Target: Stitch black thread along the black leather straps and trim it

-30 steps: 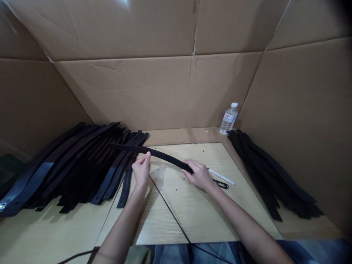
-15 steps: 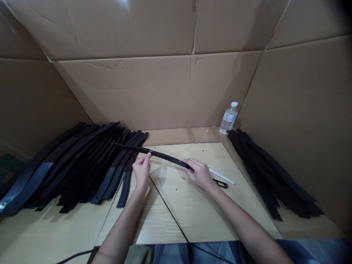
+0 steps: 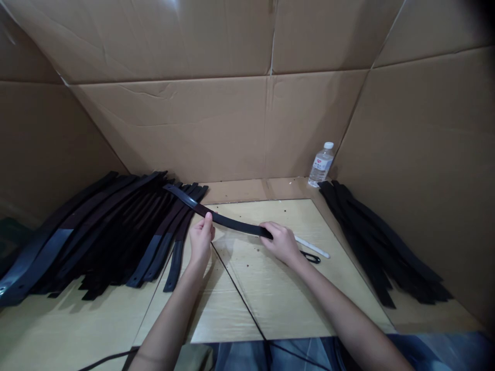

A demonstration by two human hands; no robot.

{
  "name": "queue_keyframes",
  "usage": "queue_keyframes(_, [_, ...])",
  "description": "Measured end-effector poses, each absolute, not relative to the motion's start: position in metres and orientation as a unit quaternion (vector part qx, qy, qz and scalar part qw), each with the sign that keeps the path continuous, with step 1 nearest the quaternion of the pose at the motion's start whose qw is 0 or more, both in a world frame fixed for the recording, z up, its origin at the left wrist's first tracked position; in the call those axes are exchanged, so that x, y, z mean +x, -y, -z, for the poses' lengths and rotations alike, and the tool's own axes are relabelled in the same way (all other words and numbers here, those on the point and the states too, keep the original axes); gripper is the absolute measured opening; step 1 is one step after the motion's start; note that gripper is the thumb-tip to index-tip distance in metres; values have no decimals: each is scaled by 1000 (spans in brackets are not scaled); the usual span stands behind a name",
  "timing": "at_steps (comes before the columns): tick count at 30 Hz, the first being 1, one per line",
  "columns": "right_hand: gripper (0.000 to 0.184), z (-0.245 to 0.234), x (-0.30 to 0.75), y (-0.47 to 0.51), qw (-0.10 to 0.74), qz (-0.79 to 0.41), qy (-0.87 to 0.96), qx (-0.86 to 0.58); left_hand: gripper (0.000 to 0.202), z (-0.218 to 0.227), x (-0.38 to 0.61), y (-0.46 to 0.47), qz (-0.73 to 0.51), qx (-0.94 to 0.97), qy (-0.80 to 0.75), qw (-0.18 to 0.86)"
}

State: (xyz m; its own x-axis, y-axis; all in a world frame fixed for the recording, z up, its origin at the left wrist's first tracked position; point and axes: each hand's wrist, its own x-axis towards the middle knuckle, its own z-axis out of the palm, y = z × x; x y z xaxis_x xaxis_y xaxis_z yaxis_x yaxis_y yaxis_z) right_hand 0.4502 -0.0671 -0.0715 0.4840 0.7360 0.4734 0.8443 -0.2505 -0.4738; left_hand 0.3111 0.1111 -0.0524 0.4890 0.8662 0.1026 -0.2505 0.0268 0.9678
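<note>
Above the board a long, gently curved black strip (image 3: 240, 225) is stretched between both hands. Its left part is glossy, with a dark brownish band beside it, and the right part looks matte. My left hand (image 3: 201, 238) pinches it near the middle, thumb on top. Around its right end my right hand (image 3: 281, 240) is closed. To the left lies a large pile of similar black strips (image 3: 112, 226), overlapping the far tip of the held one in view. Just beyond my right hand are a white pen-like stick (image 3: 312, 247) and a black piece with a slot (image 3: 311, 257), partly hidden by the hand.
A smaller bundle of black strips (image 3: 371, 237) lies along the right side. Behind it stands a water bottle (image 3: 321, 165). Cardboard walls (image 3: 174, 129) enclose the wooden board (image 3: 294, 304). A thin black cord (image 3: 240, 293) crosses the board toward the lap.
The held strip has been rolled about its length, so its broad face with the glossy left part now shows instead of its narrow edge. Both hands stay in nearly the same place.
</note>
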Motion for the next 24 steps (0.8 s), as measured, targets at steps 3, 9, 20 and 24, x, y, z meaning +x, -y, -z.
queue_keyframes(3, [26,70,447,67,350,74,502,-787,48,52,311,-113,-416,540,-269,681])
queue_keyframes(9, [26,67,445,67,353,72,508,-782,49,51,309,-113,-400,541,-277,686])
queue_keyframes(20, [26,72,447,66,366,95,496,-782,48,57,309,-118,-408,556,-326,646])
queue_keyframes(24, [25,72,446,66,377,106,495,-776,48,58,309,-119,-413,558,-346,631])
